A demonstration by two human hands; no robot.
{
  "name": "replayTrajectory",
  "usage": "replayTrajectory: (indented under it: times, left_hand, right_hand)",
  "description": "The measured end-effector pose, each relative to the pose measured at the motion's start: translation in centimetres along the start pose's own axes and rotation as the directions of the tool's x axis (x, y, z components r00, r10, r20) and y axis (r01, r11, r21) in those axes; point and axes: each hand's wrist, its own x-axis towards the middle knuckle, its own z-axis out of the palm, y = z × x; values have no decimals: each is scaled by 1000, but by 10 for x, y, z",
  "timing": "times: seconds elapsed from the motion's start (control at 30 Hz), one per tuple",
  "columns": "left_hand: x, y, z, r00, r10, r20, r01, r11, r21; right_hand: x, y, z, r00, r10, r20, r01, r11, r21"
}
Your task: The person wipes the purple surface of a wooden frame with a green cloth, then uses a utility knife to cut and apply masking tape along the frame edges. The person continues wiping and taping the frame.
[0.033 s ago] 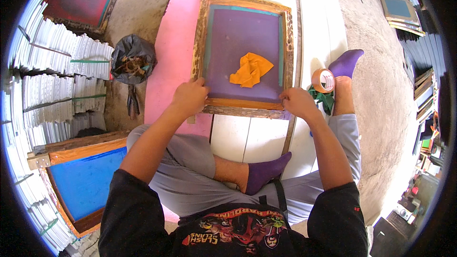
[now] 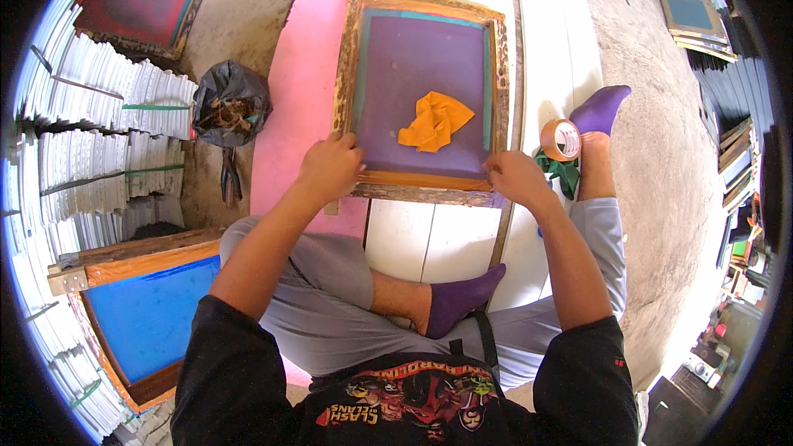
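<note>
The left hand [image 2: 332, 167] and right hand [image 2: 519, 177], set apart, touch the near corners of a rectangular, blotchy brown wooden frame [image 2: 500, 74]; whether they clamp it, I cannot tell. This looks like steadying or aligning; the next move probably calls for even handling. Its flat purple panel [image 2: 421, 54] bears a crumpled orange cloth [image 2: 438, 122]; beneath lies a pink-and-white flat surface [image 2: 297, 116].
</note>
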Motion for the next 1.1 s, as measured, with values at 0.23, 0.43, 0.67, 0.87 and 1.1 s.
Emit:
replayTrajectory:
  times: [0.23, 0.43, 0.67, 0.87, 1.1]
  left_hand:
    - [9, 44, 35, 966, 257, -32, -257, 937, -237]
    - [14, 55, 45, 977, 214, 14, -205, 951, -232]
    - [10, 55, 44, 977, 205, 50, -193, 964, -181]
    - [7, 53, 45, 977, 202, 62, -191, 970, -150]
    - [4, 51, 51, 979, 203, 24, -197, 967, -162]
  right_hand:
    - [17, -32, 14, 982, -142, 124, 117, 975, 189]
    - [30, -27, 7, 963, -83, 257, 131, 975, -177]
    - [47, -24, 11, 962, -102, 254, 165, 957, -239]
    - [42, -31, -2, 970, -74, 232, 121, 973, -199]
    - [35, -36, -1, 959, -68, 275, 149, 947, -286]
